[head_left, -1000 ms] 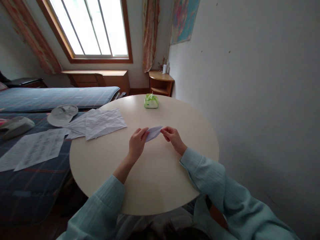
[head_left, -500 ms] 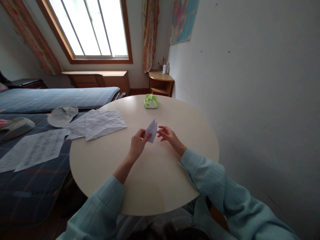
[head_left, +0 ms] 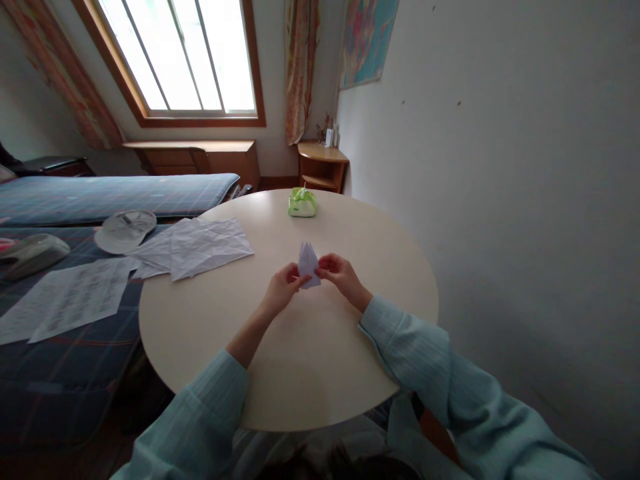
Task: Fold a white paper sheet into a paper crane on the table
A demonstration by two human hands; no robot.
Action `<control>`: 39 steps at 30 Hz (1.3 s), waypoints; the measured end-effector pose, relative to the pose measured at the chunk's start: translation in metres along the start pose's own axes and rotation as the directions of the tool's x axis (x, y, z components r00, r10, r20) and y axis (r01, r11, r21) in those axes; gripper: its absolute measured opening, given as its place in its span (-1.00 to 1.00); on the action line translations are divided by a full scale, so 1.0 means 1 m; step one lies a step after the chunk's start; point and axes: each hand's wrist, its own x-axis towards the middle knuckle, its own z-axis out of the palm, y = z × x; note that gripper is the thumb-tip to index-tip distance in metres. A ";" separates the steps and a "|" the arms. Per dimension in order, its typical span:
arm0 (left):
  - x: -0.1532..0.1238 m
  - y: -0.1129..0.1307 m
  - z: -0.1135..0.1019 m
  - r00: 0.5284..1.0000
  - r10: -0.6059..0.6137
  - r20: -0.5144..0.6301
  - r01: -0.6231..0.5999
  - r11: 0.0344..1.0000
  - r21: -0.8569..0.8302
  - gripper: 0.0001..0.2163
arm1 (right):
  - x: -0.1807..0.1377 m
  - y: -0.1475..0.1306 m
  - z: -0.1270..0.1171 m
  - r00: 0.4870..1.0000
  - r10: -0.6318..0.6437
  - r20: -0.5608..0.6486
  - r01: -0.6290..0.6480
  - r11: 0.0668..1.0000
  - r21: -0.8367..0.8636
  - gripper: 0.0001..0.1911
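Observation:
Over the middle of the round cream table [head_left: 300, 360] I hold a small piece of folded white paper [head_left: 309, 261] with pointed tips at its top. My left hand [head_left: 284, 288] pinches its lower left side, thumb in front. On the opposite edge, my right hand [head_left: 341, 272] is closed with thumb and fingertips on the paper. The fingers behind the paper are partly hidden.
A green-and-white tissue pack [head_left: 303, 203] stands at the table's far side. Creased white sheets [head_left: 210, 247] overlap the left edge. Beyond them, a white cap [head_left: 125, 231] and printed sheets [head_left: 75, 297] lie on a plaid seat. A bare wall [head_left: 500, 200] rises on the right.
My right hand has moved left and closed on the paper's right edge. The paper has turned so its broader face shows, and my left hand has shifted slightly right.

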 end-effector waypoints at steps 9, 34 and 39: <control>0.002 -0.002 -0.002 0.992 -0.112 0.064 0.120 0.981 -0.149 -0.55 | -0.001 -0.001 -0.001 0.993 -0.047 -0.108 0.054 0.997 0.060 -0.66; 0.006 -0.010 -0.002 0.990 0.062 -0.126 -0.067 0.997 -0.042 -0.83 | 0.000 -0.004 -0.001 0.998 -0.037 -0.052 0.038 0.999 0.006 -0.70; 0.005 -0.009 -0.001 0.989 0.044 -0.138 -0.063 0.989 -0.137 -0.75 | 0.000 -0.003 -0.002 0.997 -0.047 -0.056 0.043 0.997 -0.071 -0.77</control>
